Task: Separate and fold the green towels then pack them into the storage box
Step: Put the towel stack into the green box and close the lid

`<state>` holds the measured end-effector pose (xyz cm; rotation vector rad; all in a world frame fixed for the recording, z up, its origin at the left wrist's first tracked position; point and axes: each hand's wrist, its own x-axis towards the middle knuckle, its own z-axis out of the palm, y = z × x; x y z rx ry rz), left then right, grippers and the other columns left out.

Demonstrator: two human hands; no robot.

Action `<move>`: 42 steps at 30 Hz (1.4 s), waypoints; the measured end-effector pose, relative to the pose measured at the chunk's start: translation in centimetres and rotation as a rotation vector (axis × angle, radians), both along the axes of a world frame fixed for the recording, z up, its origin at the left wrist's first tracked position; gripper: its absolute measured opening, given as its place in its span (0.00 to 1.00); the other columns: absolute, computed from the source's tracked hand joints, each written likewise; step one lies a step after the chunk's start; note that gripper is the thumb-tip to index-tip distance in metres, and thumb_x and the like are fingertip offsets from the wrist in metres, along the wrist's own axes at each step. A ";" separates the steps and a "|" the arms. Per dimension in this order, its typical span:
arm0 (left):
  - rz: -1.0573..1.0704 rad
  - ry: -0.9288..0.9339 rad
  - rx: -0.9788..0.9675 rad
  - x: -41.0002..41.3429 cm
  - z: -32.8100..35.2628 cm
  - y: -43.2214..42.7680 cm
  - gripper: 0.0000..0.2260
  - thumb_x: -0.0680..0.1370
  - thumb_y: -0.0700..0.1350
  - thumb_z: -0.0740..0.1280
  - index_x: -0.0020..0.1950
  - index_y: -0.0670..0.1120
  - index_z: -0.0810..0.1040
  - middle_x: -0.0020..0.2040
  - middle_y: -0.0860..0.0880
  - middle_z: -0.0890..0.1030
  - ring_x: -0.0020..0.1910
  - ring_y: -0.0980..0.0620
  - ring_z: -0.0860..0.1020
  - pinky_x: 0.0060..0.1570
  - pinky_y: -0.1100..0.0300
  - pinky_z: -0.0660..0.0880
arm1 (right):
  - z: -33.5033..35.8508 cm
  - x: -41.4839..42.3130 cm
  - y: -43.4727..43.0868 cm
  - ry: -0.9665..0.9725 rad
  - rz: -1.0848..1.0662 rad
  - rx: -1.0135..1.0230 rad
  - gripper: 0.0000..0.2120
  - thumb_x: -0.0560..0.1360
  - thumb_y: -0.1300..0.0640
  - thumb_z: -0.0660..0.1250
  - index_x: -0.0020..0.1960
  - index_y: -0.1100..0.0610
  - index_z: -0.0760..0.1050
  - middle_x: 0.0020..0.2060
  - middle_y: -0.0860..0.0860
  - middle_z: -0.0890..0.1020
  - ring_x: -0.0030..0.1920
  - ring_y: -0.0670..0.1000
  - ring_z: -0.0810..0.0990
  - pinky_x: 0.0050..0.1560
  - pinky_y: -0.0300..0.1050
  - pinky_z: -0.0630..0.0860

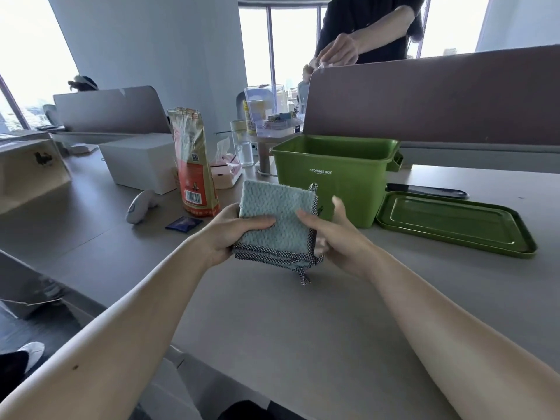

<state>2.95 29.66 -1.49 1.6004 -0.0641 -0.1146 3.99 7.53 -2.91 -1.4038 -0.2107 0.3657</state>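
Note:
A folded pale green towel point(277, 215) with checked black-and-white edging is held up above the table, just in front of the green storage box point(336, 174). My left hand point(230, 234) grips its left side, thumb on top. My right hand point(333, 237) holds its right edge with the fingers partly spread. The box stands open, and what lies inside it is hidden by its wall. Its green lid point(454, 222) lies flat on the table to the right of the box.
Left of the box stand a red and gold bag point(194, 165), a white box point(142, 162), a pink tissue pack point(225, 172) and a water bottle point(242, 144). A white handheld device point(139, 206) and a blue packet point(183, 223) lie nearby. A person stands behind the brown divider point(424, 95).

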 end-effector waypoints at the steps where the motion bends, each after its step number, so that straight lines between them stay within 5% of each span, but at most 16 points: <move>1: -0.004 -0.022 0.002 -0.1 0.3 -0.3 0.22 0.67 0.41 0.77 0.60 0.41 0.79 0.52 0.44 0.86 0.50 0.44 0.85 0.46 0.51 0.82 | 0.3 -0.2 -0.1 0.040 -0.019 0.030 0.53 0.71 0.52 0.76 0.80 0.45 0.41 0.62 0.54 0.78 0.50 0.51 0.83 0.49 0.55 0.80; 4: -0.042 -0.057 0.033 -0.1 1.0 -1.0 0.19 0.66 0.41 0.77 0.56 0.41 0.81 0.50 0.46 0.87 0.49 0.46 0.86 0.45 0.52 0.82 | 0.7 -0.5 -0.2 0.044 -0.053 0.040 0.29 0.72 0.53 0.75 0.68 0.59 0.69 0.53 0.54 0.84 0.52 0.55 0.84 0.42 0.50 0.83; 6: -0.049 -0.084 0.063 -0.3 2.7 -2.2 0.17 0.67 0.41 0.77 0.55 0.42 0.82 0.49 0.47 0.87 0.48 0.47 0.86 0.45 0.53 0.82 | 1.9 -0.7 -1.4 0.000 -0.087 0.067 0.23 0.72 0.54 0.76 0.63 0.62 0.75 0.54 0.55 0.85 0.54 0.55 0.85 0.50 0.52 0.83; 15: 0.020 -0.197 0.101 2.4 7.3 -5.1 0.21 0.67 0.42 0.79 0.58 0.40 0.82 0.54 0.44 0.86 0.54 0.44 0.84 0.55 0.49 0.81 | 8.3 2.8 -4.5 -0.259 -0.191 -0.183 0.18 0.68 0.53 0.80 0.55 0.58 0.83 0.52 0.51 0.87 0.53 0.54 0.86 0.61 0.56 0.79; 21: 0.040 -0.286 0.130 7.3 10.2 -6.2 0.10 0.70 0.39 0.77 0.50 0.46 0.83 0.48 0.50 0.87 0.52 0.47 0.85 0.52 0.52 0.81 | 12.5 6.9 -5.9 -0.377 -0.172 -0.235 0.15 0.70 0.53 0.79 0.54 0.55 0.83 0.51 0.49 0.87 0.52 0.51 0.86 0.57 0.50 0.80; 28: 0.032 -0.348 0.213 12.1 12.5 -8.2 0.29 0.58 0.57 0.82 0.56 0.50 0.81 0.54 0.49 0.86 0.53 0.48 0.84 0.53 0.49 0.81 | 14.8 10.0 -7.8 -0.404 -0.178 -0.182 0.24 0.64 0.62 0.81 0.59 0.60 0.80 0.53 0.53 0.87 0.53 0.54 0.86 0.54 0.54 0.83; 31: -0.079 -0.344 0.392 12.7 12.9 -8.6 0.27 0.64 0.70 0.72 0.55 0.55 0.78 0.54 0.54 0.84 0.53 0.52 0.83 0.58 0.50 0.80 | 15.1 11.2 -8.6 -0.421 -0.267 -0.159 0.19 0.64 0.65 0.81 0.54 0.63 0.82 0.49 0.55 0.87 0.48 0.55 0.87 0.52 0.56 0.84; 34: -0.179 -0.232 0.599 12.4 13.4 -9.0 0.27 0.76 0.69 0.52 0.67 0.57 0.73 0.61 0.60 0.76 0.53 0.59 0.78 0.72 0.54 0.65 | 15.8 12.5 -9.9 -0.420 -0.344 -0.136 0.14 0.64 0.67 0.80 0.48 0.61 0.83 0.46 0.56 0.88 0.46 0.56 0.88 0.51 0.58 0.84; 36: -0.203 -0.148 0.638 12.4 13.4 -9.1 0.27 0.81 0.66 0.44 0.69 0.57 0.72 0.60 0.57 0.78 0.51 0.61 0.79 0.66 0.64 0.63 | 16.2 13.1 -10.8 -0.405 -0.361 -0.134 0.15 0.63 0.67 0.81 0.49 0.61 0.83 0.46 0.55 0.88 0.46 0.56 0.88 0.51 0.58 0.84; 42: -0.174 -0.063 0.729 11.9 12.9 -9.1 0.36 0.78 0.71 0.43 0.57 0.52 0.83 0.46 0.49 0.87 0.53 0.50 0.84 0.69 0.52 0.70 | 15.7 12.9 -11.5 -0.372 -0.318 -0.201 0.19 0.62 0.67 0.81 0.52 0.63 0.83 0.48 0.56 0.88 0.48 0.57 0.88 0.54 0.60 0.83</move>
